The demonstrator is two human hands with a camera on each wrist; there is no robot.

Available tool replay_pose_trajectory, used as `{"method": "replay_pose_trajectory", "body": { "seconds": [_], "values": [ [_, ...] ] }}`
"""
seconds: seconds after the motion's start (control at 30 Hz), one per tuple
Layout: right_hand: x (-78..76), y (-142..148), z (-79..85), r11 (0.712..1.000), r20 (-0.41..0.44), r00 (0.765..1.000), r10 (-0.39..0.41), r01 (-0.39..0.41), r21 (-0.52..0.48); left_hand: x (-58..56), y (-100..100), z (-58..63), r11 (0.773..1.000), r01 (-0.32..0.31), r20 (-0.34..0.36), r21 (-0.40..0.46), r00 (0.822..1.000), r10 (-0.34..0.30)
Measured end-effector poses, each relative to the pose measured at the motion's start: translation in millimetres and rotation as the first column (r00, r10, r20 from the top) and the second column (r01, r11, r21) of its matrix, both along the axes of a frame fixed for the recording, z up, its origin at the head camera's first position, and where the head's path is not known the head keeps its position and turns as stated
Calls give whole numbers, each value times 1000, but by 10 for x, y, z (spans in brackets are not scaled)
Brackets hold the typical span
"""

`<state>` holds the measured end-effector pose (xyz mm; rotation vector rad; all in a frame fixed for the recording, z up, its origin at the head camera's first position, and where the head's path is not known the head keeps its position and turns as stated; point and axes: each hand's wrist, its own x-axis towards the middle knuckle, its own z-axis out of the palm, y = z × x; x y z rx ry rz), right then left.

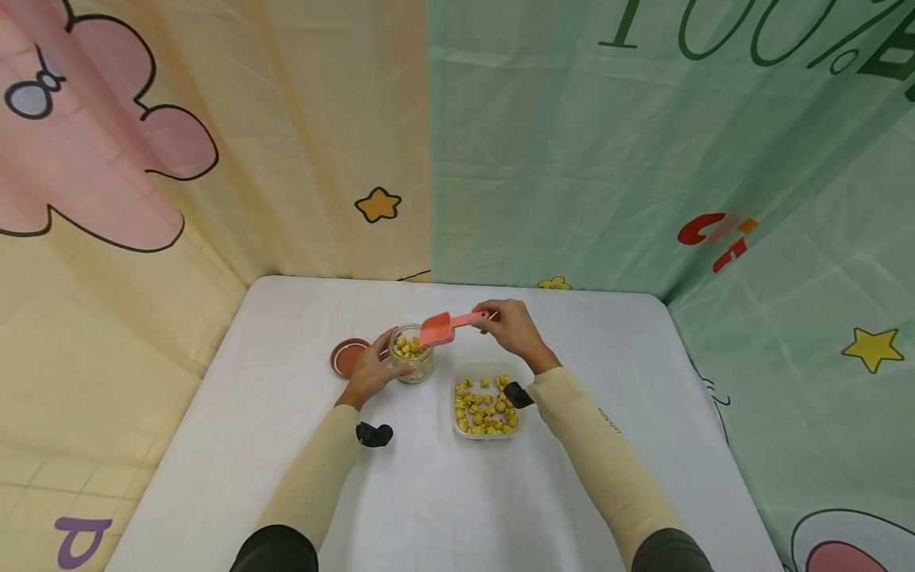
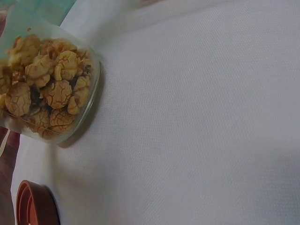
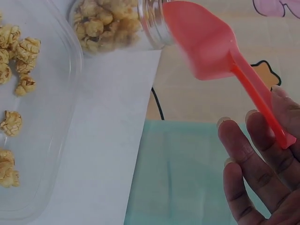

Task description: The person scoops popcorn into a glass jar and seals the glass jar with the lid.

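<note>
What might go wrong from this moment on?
The scoop, pinched in the right hand at the mouth of the open jar, might knock it, though the left hand grips it. The black wrist device appears over the tub and could brush the popcorn there. The lid, lying beside the left hand, might get nudged.

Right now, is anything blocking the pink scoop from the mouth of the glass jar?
Nothing visible does. The right hand holds the pink scoop with its blade at the rim of the glass jar. The left hand grips the jar's side, leaving the mouth uncovered; the lid lies beside it.
</note>
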<state>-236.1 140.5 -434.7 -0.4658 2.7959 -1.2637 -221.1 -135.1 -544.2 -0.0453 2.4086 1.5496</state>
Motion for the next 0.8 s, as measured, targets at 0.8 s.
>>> {"method": "replay_pose_trajectory", "body": {
  "seconds": [0.8],
  "values": [
    [114,114,-357,989,94,991,-91,101,-111,47,10,-37,1000,-1,-56,-21,998,0]
  ]
}}
